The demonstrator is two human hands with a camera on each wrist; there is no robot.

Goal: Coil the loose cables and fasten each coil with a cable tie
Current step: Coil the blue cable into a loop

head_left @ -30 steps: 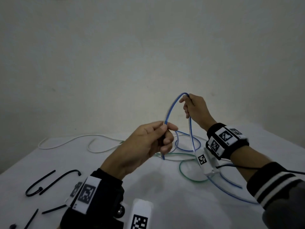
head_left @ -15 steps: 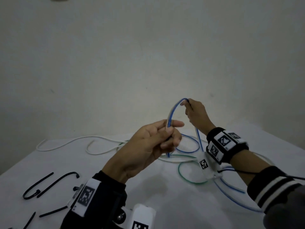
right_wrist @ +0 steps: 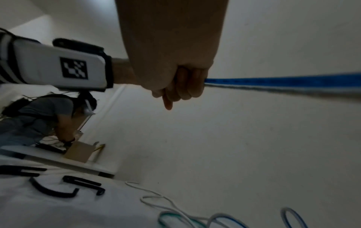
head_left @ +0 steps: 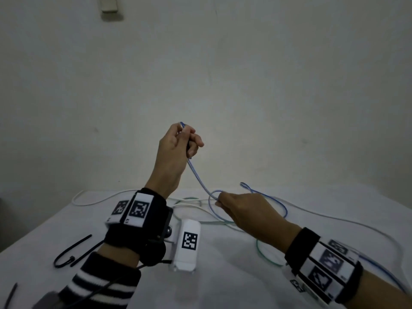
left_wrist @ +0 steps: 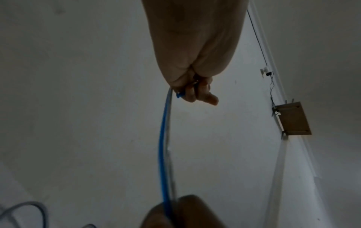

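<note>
1. Blue cable (head_left: 198,175) runs taut from raised left hand (head_left: 176,148), fingers curled round its end, down to right hand (head_left: 243,212), which pinches it above the counter (head_left: 223,275).
2. Cable thin, blue-and-white; rest loops on counter behind right hand.

Dim, flat light — wrist views blurred (edges bent), grainy.
</note>
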